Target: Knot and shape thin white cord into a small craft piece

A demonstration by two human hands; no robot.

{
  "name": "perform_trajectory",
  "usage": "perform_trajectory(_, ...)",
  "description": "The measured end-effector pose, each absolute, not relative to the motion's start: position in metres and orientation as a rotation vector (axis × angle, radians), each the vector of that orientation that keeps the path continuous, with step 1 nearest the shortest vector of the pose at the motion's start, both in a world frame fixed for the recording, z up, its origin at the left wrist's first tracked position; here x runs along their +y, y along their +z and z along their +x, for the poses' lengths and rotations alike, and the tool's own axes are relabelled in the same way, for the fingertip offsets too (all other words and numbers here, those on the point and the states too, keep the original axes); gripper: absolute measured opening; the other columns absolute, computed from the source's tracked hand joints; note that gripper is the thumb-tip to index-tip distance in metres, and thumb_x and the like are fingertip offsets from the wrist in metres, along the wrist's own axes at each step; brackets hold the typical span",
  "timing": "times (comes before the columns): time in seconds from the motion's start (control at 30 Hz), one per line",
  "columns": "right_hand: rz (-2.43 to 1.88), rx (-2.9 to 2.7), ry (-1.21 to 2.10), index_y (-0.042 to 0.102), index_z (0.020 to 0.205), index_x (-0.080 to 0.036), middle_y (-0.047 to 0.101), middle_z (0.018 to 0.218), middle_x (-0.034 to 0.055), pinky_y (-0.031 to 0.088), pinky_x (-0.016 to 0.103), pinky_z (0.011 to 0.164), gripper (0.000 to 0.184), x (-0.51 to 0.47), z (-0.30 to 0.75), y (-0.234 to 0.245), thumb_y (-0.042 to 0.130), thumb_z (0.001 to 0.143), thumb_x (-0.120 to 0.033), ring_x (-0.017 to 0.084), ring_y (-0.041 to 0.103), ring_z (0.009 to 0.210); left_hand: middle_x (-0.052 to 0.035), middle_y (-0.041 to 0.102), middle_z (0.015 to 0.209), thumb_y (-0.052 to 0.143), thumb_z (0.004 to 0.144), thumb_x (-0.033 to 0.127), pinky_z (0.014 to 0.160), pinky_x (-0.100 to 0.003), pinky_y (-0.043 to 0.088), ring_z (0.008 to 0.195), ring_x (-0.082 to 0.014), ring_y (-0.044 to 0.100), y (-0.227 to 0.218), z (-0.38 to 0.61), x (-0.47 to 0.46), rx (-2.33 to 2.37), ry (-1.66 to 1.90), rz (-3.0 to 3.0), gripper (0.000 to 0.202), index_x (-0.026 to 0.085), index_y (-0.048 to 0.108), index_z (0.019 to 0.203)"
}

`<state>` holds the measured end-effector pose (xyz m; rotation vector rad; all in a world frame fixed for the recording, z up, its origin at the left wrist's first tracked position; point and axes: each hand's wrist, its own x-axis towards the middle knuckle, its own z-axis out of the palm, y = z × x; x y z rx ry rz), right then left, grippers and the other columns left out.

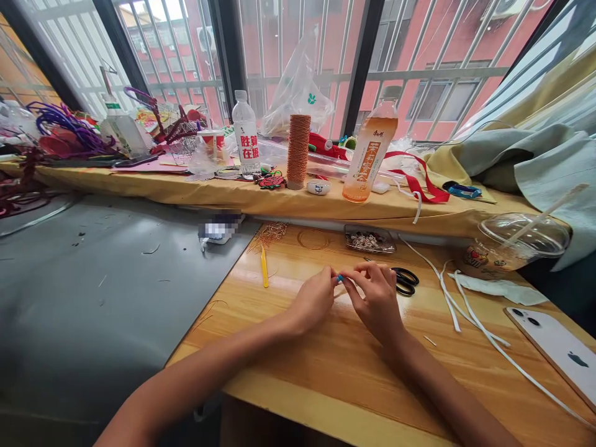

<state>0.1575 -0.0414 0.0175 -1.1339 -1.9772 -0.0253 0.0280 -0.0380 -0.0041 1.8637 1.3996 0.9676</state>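
Between my two hands, above the wooden table (298, 354), is a small blue piece (339, 278), too small to name for certain. My left hand (314, 299) pinches it from the left, fingers closed. From the right, the thumb and forefinger of my right hand (375, 297) close on the same piece. Black-handled scissors (406, 280) lie just beyond my right hand, their blades mostly hidden by it. Yellow tweezers (264, 268) rest to the left of my hands. A clear tray (370, 247) of small white and dark pieces sits behind them.
White cords (449, 298) and a white phone (559, 347) lie at the right, near a lidded plastic cup (488, 248). Along the cloth-covered ledge (186, 197) stand a brown thread spool (298, 149), a water bottle (246, 136) and a tea bottle (370, 152). A grey surface (107, 298) adjoins at left.
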Motion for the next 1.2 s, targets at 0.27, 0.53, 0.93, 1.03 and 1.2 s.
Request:
perform_trajectory(0.27, -0.932, -1.944, 1.209, 0.056, 0.066, -0.019, 0.051, 0.057, -0.0002, 0.036, 0.025, 0.053, 0.023, -0.055, 0.148, 0.024, 0.042, 0.079, -0.032, 0.013, 0.047, 0.054, 0.0009, 0.049, 0.064, 0.037, 0.081, 0.025, 0.054, -0.020, 0.033, 0.058, -0.0101, 0.045, 0.002, 0.021, -0.026, 1.308, 1.230, 1.596, 0.013, 0.016, 0.043, 0.074)
perform_trajectory(0.53, -0.954, -1.250, 1.634, 0.053, 0.061, -0.019, 0.048, 0.057, -0.0021, 0.032, 0.024, 0.046, 0.014, -0.028, 0.161, 0.015, 0.053, 0.064, -0.032, 0.009, 0.038, 0.045, 0.0043, 0.039, 0.055, 0.044, 0.076, 0.039, 0.042, -0.017, 0.025, 0.043, -0.0049, 0.031, 0.027, 0.020, -0.041, 0.822, 1.128, 1.465, 0.024, 0.015, 0.042, 0.070)
perform_trajectory(0.93, -1.036, -2.002, 0.675, 0.061, 0.066, -0.021, 0.058, 0.064, 0.0025, 0.036, 0.027, 0.058, 0.015, -0.047, 0.164, 0.041, 0.047, 0.072, -0.023, 0.015, 0.049, 0.061, -0.0029, 0.054, 0.068, 0.037, 0.077, 0.015, 0.053, -0.022, 0.031, 0.060, -0.0131, 0.045, -0.012, 0.022, -0.030, 1.278, 0.879, 2.144, 0.010, 0.015, 0.047, 0.076)
perform_trajectory(1.03, -0.935, -2.014, 0.766, 0.061, 0.070, -0.021, 0.059, 0.071, 0.0047, 0.038, 0.028, 0.061, 0.017, -0.061, 0.151, 0.028, 0.044, 0.074, -0.023, 0.017, 0.051, 0.066, 0.0001, 0.049, 0.061, 0.036, 0.079, 0.019, 0.052, -0.020, 0.031, 0.057, -0.0111, 0.043, -0.005, 0.021, -0.027, 1.317, 1.025, 1.850, 0.012, 0.016, 0.043, 0.070)
perform_trajectory(1.2, -0.966, -1.562, 1.429, 0.056, 0.067, -0.020, 0.047, 0.052, -0.0030, 0.027, 0.022, 0.041, 0.017, -0.056, 0.148, 0.012, 0.049, 0.072, -0.034, 0.008, 0.035, 0.040, 0.0042, 0.038, 0.056, 0.035, 0.082, 0.031, 0.045, -0.017, 0.026, 0.046, -0.0065, 0.032, 0.019, 0.017, -0.033, 0.999, 1.310, 1.507, 0.018, 0.017, 0.039, 0.071)
